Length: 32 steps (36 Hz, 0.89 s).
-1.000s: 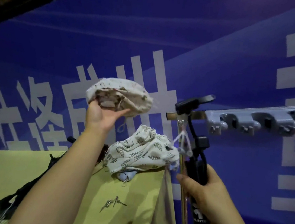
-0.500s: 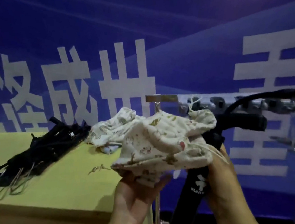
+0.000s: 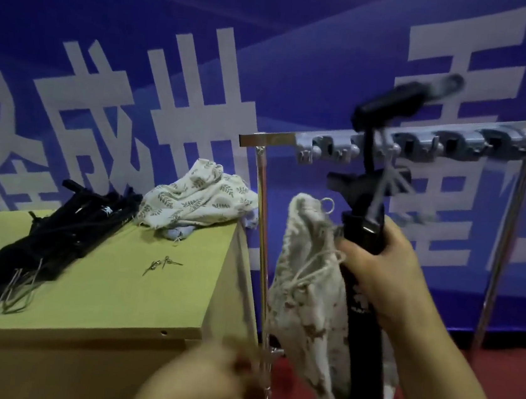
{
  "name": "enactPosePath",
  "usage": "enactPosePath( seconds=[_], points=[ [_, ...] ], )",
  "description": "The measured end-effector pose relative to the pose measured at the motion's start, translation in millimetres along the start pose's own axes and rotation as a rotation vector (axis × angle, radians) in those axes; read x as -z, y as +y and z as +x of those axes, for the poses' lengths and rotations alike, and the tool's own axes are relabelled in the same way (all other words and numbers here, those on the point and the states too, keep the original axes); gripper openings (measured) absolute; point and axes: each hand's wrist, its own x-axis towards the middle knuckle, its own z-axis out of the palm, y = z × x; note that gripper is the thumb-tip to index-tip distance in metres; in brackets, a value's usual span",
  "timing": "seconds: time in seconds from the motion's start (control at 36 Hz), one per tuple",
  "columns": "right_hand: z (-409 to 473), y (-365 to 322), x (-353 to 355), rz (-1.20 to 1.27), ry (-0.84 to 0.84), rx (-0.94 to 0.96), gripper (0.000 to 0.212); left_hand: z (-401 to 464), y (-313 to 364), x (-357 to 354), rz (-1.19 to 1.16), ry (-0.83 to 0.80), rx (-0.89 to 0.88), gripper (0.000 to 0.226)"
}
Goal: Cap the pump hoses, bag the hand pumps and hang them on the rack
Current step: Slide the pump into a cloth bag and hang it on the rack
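Your right hand [image 3: 381, 275] grips the barrel of an upright black pump [image 3: 364, 230] and pinches the patterned cloth bag [image 3: 306, 296] against it. The bag hangs beside the pump, not over it, so bagging looks unfinished. Your left hand [image 3: 201, 386] is low and blurred; I cannot tell whether it holds anything. No pump hangs on the rack [image 3: 425, 142] as far as you can see. More pumps [image 3: 53, 241] and a leaf-print bag [image 3: 202, 199] lie on the table [image 3: 113, 297] left of the rack. I cannot make out any hose caps. The rack's post [image 3: 262, 248] stands just left of the bag, so lift on the pump's right, where there is room.
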Motion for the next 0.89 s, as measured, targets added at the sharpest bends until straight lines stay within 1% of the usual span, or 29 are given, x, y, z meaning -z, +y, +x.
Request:
enactPosePath(
  seconds=[0.03, 0.06, 0.08, 0.11, 0.14, 0.17, 0.19, 0.22, 0.25, 0.31, 0.33, 0.36, 0.42, 0.44, 0.47, 0.5, 0.53, 0.56, 0.64, 0.67, 0.72, 0.83, 0.89],
  points=[
    [1, 3, 1, -0.023, 0.012, -0.003, 0.024, -6, 9, 3, -0.005, 0.068, -0.073, 0.015],
    [3, 6, 1, -0.051, 0.011, -0.005, 0.024, -10, 21, 6, -0.100, 0.200, -0.146, 0.009],
    [5, 8, 0, -0.081, -0.003, -0.011, 0.023, -16, 40, 9, -0.177, 0.336, -0.212, 0.021],
    [4, 10, -1, -0.105, -0.016, -0.019, 0.024, -17, 52, 8, -0.270, 0.411, -0.263, 0.035],
    [5, 12, -4, -0.120, -0.025, -0.012, 0.026, -18, 67, 6, -0.299, 0.380, -0.287, 0.049],
    [4, 14, -6, -0.125, -0.032, -0.014, 0.026, -13, 72, 2, -0.266, 0.309, -0.297, 0.063],
    [4, 15, -8, -0.124, -0.034, -0.016, 0.025, -11, 78, -4, -0.205, 0.235, -0.275, 0.072],
    [2, 18, -10, -0.129, -0.037, -0.023, 0.024, -9, 78, -13, -0.156, 0.176, -0.243, 0.072],
    [1, 18, -12, -0.133, -0.047, -0.019, 0.024, -6, 77, -20, -0.150, 0.151, -0.200, 0.065],
    [-2, 20, -14, -0.141, -0.079, -0.020, 0.023, 3, 73, -29, -0.206, 0.131, -0.198, 0.037],
    [-2, 20, -15, -0.139, -0.090, -0.025, 0.023, 7, 69, -32, -0.267, 0.140, -0.205, 0.025],
    [-3, 19, -14, -0.125, -0.099, -0.030, 0.023, 11, 66, -34, -0.336, 0.152, -0.199, 0.020],
    [-3, 19, -13, -0.087, -0.121, -0.037, 0.023, 17, 61, -31, -0.498, 0.219, -0.130, 0.029],
    [-3, 19, -12, -0.085, -0.135, -0.033, 0.024, 21, 57, -29, -0.530, 0.270, -0.107, 0.035],
    [-2, 19, -11, -0.088, -0.150, -0.029, 0.025, 23, 55, -29, -0.517, 0.307, -0.102, 0.039],
    [-2, 19, -10, -0.091, -0.159, -0.029, 0.026, 27, 52, -28, -0.451, 0.324, -0.113, 0.039],
    [-2, 19, -10, -0.097, -0.168, -0.031, 0.025, 28, 52, -29, -0.392, 0.305, -0.117, 0.038],
    [-2, 19, -10, -0.104, -0.176, -0.035, 0.024, 30, 50, -29, -0.359, 0.256, -0.124, 0.036],
    [-2, 19, -11, -0.113, -0.202, -0.034, 0.018, 37, 46, -28, -0.277, 0.104, -0.151, 0.046],
    [-2, 20, -10, -0.105, -0.208, -0.033, 0.017, 39, 45, -26, -0.211, 0.108, -0.157, 0.039],
    [-1, 22, -5, -0.097, -0.209, -0.030, 0.019, 42, 37, -17, -0.049, 0.149, -0.140, 0.017],
    [5, 26, 16, -0.124, -0.170, -0.020, 0.019, 37, 19, 6, 0.092, 0.111, -0.100, 0.019],
    [8, 29, 24, -0.139, -0.154, -0.010, 0.024, 34, 13, 14, 0.159, 0.170, -0.080, 0.017]
  ],
)
